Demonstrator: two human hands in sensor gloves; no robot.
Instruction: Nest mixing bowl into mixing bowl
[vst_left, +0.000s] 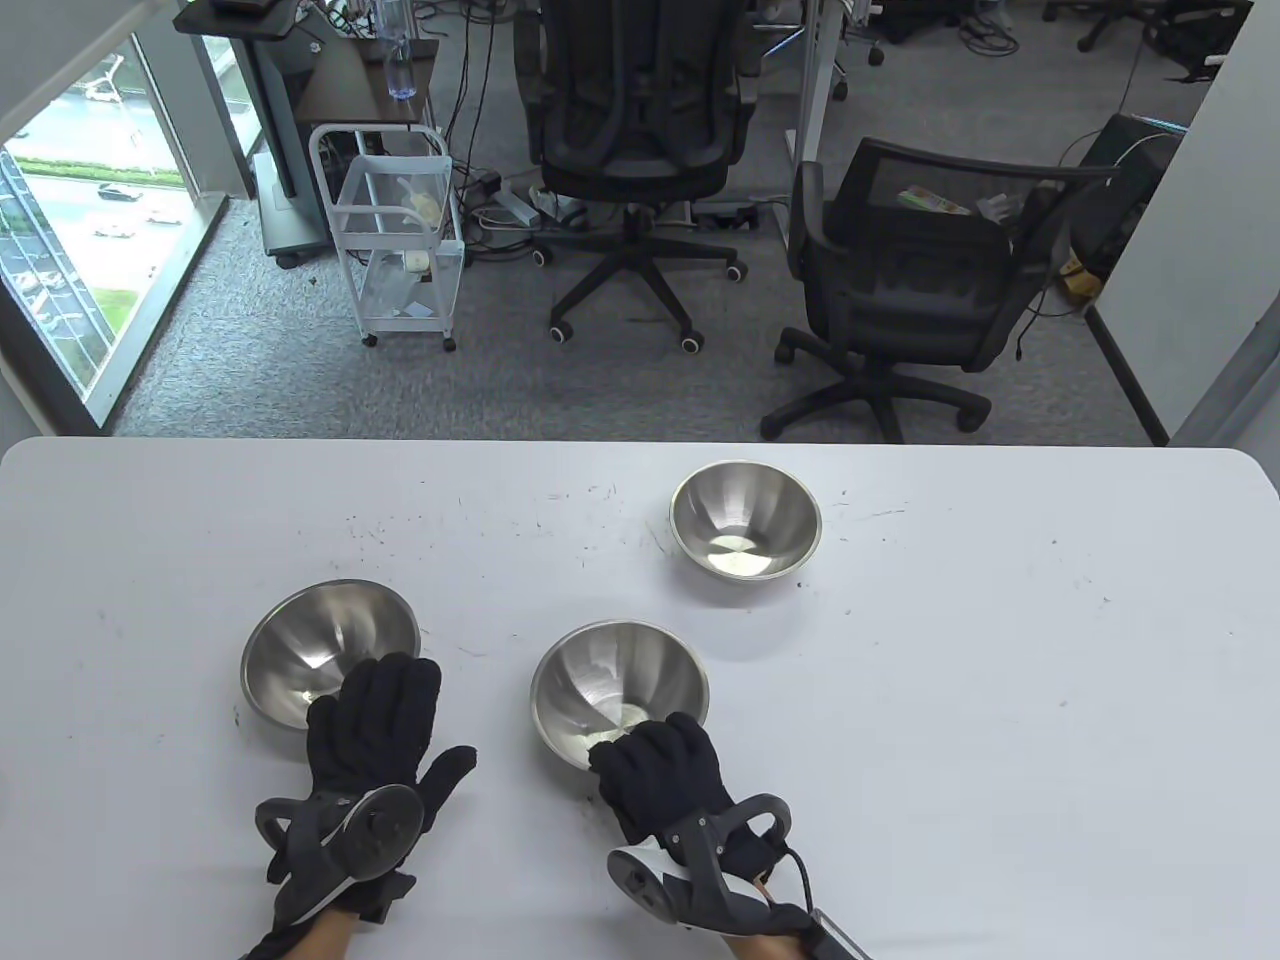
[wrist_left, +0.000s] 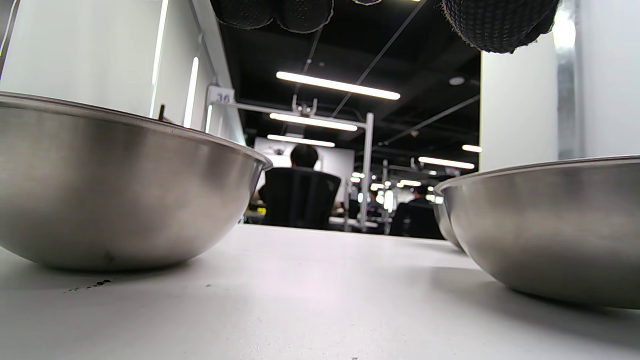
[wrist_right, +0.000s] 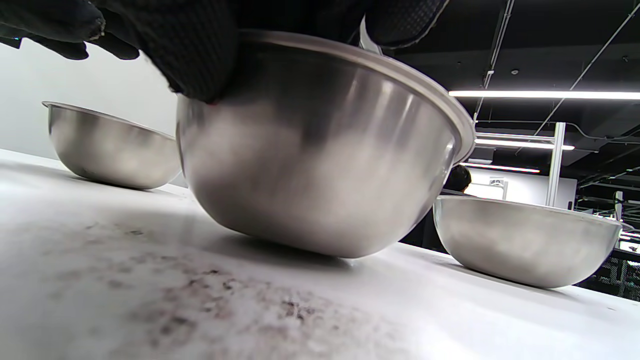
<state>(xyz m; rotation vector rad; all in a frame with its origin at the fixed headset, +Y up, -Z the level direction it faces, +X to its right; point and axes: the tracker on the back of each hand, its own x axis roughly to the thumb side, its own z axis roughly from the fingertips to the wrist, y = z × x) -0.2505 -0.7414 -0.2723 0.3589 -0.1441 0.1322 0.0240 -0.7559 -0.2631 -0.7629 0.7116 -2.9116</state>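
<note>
Three steel mixing bowls stand on the white table. The left bowl is at the near left, the middle bowl is near centre, and the far bowl is further back. My left hand is spread flat, with its fingers over the left bowl's near right rim. In the left wrist view its fingertips hang above the table between the left bowl and the middle bowl. My right hand grips the middle bowl's near rim. In the right wrist view that bowl is tilted under my fingers.
In the right wrist view the left bowl is behind on the left and the far bowl on the right. Two office chairs and a white cart stand on the floor beyond the table's far edge.
</note>
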